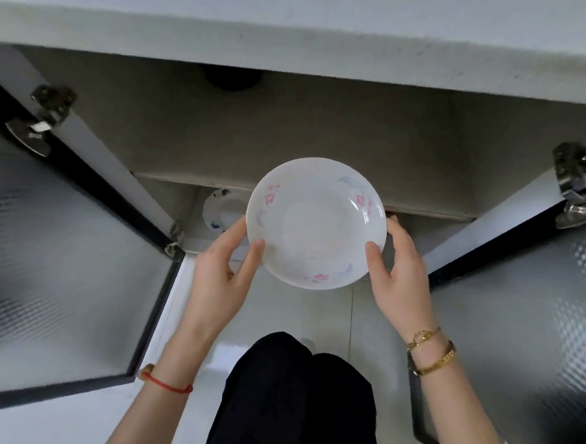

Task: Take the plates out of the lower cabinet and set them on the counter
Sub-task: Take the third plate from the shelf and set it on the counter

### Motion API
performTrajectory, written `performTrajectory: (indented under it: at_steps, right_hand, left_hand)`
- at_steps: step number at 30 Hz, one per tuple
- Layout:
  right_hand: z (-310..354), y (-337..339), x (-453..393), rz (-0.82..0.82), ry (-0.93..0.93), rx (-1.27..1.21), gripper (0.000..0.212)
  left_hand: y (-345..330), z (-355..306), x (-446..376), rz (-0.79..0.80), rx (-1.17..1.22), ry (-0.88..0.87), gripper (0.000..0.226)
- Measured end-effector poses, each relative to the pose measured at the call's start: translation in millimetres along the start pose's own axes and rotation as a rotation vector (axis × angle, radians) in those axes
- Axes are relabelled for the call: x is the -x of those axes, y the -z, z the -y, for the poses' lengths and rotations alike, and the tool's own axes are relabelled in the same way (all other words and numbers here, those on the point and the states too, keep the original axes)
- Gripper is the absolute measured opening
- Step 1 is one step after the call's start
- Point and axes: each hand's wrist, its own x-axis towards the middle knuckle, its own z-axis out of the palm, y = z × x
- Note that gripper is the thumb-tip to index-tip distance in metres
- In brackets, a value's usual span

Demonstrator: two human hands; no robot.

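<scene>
A white deep plate with pink and blue flowers [315, 222] is held level in front of the open lower cabinet [279, 133]. My left hand [224, 277] grips its left rim, thumb on top. My right hand [399, 277] grips the right rim the same way. Another white plate with blue marks [220, 209] lies on the cabinet's lower shelf, partly hidden behind the held plate. The counter [341, 23] runs across the top of the view, above the cabinet.
Both cabinet doors stand open: the left door [53, 257] and the right door [537, 310], each with frosted patterned glass and metal hinges. A dark round object [231, 79] sits high inside the cabinet. My dark-trousered knees [289, 400] are above the white floor.
</scene>
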Motion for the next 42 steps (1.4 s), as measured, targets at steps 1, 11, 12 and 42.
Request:
performTrajectory:
  at_steps: [1,11,12,42]
  right_hand:
    - [11,6,4,0.005,-0.024,0.007,0.045]
    - [140,93,57,0.075,-0.097,0.035,0.043]
    - [156,105,61,0.083,-0.095,0.028,0.043]
    - [365,260,-68,-0.171,0.024,0.023,0.032]
  left_hand:
    - [8,-13,4,0.000,-0.007,0.008,0.037]
    - [89,-149,59,0.006,-0.047,0.099,0.039]
    - [99,-165,63,0.008,-0.049,0.103,0.038]
    - [194,-403,-114,0.109,0.012,-0.102,0.040]
